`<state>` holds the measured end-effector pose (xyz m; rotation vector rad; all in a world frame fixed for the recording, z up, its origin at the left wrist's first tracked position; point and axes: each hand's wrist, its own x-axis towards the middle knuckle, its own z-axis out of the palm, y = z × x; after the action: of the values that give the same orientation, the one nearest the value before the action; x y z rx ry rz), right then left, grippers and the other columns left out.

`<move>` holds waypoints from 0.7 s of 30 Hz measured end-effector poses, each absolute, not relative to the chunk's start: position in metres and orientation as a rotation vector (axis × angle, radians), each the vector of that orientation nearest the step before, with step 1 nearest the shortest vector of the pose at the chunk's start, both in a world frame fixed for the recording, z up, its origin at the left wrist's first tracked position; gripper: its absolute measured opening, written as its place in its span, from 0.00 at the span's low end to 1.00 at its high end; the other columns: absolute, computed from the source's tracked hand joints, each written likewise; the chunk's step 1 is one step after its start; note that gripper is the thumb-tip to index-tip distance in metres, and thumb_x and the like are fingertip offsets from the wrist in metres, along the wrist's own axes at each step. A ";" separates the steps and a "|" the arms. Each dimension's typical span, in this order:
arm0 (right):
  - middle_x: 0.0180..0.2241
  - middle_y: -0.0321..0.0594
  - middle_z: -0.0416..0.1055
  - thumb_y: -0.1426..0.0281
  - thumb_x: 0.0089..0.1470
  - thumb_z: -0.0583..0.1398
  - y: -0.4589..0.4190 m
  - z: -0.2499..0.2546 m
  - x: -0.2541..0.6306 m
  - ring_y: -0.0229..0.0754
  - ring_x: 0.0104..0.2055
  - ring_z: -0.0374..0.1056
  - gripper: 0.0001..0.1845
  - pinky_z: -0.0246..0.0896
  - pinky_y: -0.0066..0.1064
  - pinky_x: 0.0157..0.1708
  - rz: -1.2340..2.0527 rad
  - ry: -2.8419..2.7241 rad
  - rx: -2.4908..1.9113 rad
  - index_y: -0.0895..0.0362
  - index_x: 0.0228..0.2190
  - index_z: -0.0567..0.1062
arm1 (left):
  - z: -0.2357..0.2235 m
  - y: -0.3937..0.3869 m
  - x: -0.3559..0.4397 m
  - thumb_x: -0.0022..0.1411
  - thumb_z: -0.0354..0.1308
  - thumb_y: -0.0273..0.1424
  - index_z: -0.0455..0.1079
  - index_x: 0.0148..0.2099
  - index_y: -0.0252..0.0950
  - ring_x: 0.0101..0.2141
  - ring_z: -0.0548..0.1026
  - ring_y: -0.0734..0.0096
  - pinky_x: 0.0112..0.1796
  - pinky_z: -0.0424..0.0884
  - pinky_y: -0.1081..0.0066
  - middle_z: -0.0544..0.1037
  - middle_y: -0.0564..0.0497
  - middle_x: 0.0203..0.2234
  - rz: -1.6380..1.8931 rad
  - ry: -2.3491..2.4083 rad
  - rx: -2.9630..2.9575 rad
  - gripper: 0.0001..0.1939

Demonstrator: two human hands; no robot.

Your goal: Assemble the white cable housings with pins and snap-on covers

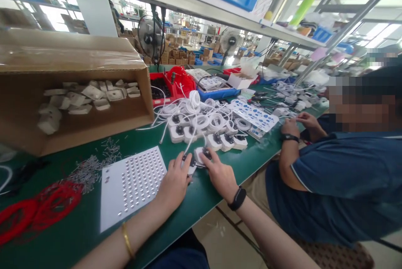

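My left hand (176, 179) is closed on a small white plastic housing (189, 170) with a black part on top. Beside it, my right hand (220, 173) grips another white housing (199, 156), its fingers over the black piece. The two housings are close together above the table's front edge; whether they touch I cannot tell. A white cable runs up from between my hands towards a heap of coiled white cables (216, 121). Just beyond stand several similar white housings (177, 134) with black parts on them.
A white sheet with rows of small silver dots (133, 185) lies on the green table (78, 235). Loose screws (88, 170) and red wire coils (59, 206) are at left. A cardboard box (19, 122) holds white parts. A co-worker (333, 185) sits at right.
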<state>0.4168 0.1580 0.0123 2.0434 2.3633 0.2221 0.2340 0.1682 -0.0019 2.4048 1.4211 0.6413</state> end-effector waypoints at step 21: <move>0.54 0.44 0.64 0.69 0.52 0.55 0.208 -0.018 0.560 0.47 0.53 0.63 0.22 0.62 0.38 0.50 0.213 2.456 2.843 0.55 0.50 0.67 | -0.010 0.221 0.283 0.59 0.55 0.35 0.61 0.58 0.43 0.62 0.47 0.42 0.52 0.56 0.38 0.49 0.42 0.64 0.843 1.467 2.617 0.24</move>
<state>0.5604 0.2085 -0.0179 2.8434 2.4563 0.2125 0.2829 0.2211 -0.0098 2.6166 1.4667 0.8429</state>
